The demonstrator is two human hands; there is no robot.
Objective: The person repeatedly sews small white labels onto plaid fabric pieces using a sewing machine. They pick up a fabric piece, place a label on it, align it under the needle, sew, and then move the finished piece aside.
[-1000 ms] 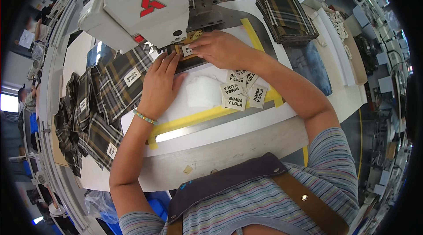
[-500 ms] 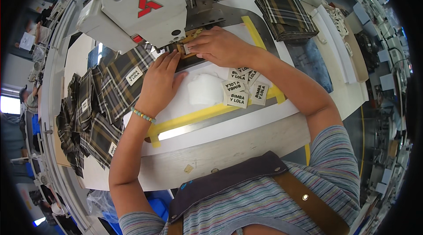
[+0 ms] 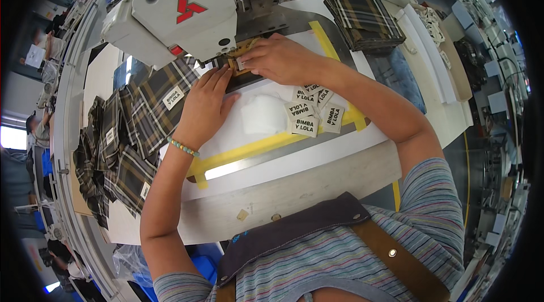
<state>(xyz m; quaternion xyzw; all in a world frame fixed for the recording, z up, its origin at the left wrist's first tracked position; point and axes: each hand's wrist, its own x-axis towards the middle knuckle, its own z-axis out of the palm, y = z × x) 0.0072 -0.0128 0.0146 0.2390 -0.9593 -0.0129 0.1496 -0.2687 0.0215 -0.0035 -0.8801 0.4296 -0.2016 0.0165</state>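
Note:
My left hand lies with its fingers stretched out and thumb apart, its fingertips against the work beneath the machine head. A plaid fabric piece with a sewn-on pale label spreads just left of it. My right hand reaches in from the right, its fingers bent and pressed together at a tan, frame-like template. A small pale grey piece shows at those fingertips; I cannot tell what it is. The white sewing machine head hides the stitching spot.
Several loose pale labels lie beside a white pad on the taped white sheet. Folded plaid pieces are stacked at the back right, and labelled plaid pieces are heaped at the left. A long white tray stands far right.

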